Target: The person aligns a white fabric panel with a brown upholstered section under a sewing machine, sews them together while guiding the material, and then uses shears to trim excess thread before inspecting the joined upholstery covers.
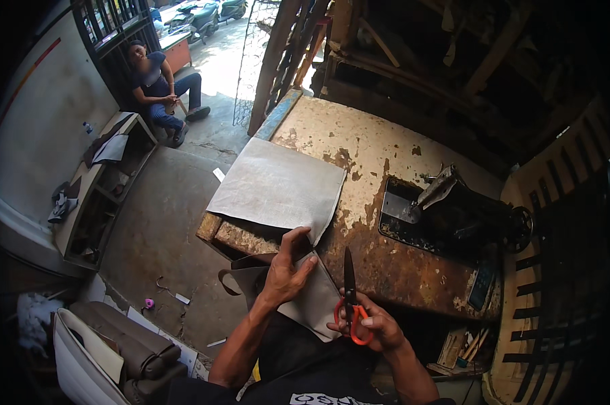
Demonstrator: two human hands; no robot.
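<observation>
Pale wall [42, 128] left, low shelf [79, 205] beside it; grey floor [160, 209]; sunlit doorway [217, 74] beyond.

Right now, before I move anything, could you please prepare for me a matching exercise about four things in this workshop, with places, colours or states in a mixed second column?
Column one:
1. scissors
2. sewing machine
3. large flat sheet
4. seated person

Column two:
A. dark, toward the right side of the table
B. dressed in dark blue
C. red-orange handles, dark blades
D. grey, lying at the table's left end

Right pairs: 1-C, 2-A, 3-D, 4-B.
</observation>
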